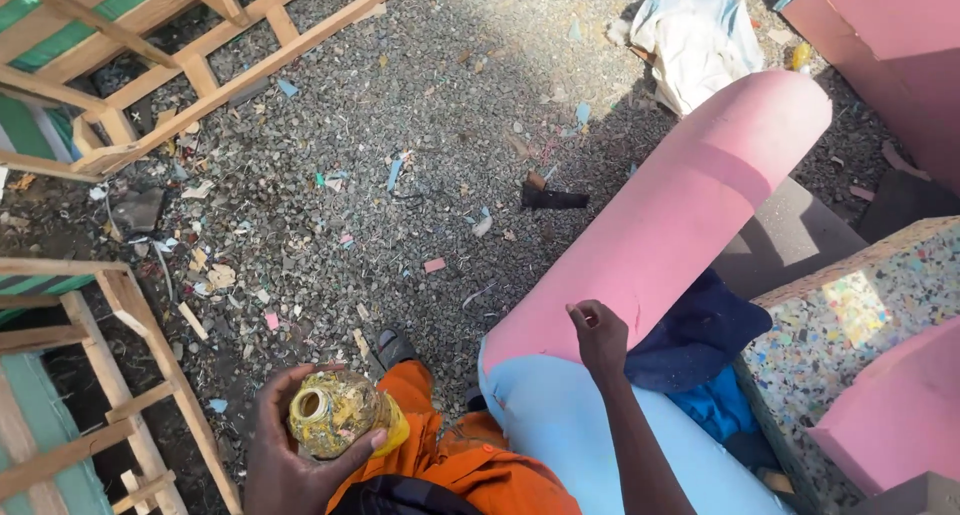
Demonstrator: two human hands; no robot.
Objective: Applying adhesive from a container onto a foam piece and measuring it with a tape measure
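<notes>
My left hand (285, 450) grips a yellow, glue-smeared bottle (338, 413) with an open neck, held low at the bottom left above my orange trousers (455, 460). My right hand (600, 337) presses its fingers onto the edge of a rolled pink foam sheet (680, 215), where the pink foam meets a light blue foam piece (560, 425). The foam roll slants from my lap up toward the upper right.
Wooden frames stand at the upper left (200, 65) and lower left (130, 375). Gravel ground (400, 125) is littered with scraps. A hammer (550, 195) lies on the gravel. White cloth (700, 35), blue fabric (695, 330), speckled foam block (860, 315) and pink foam (890, 35) sit right.
</notes>
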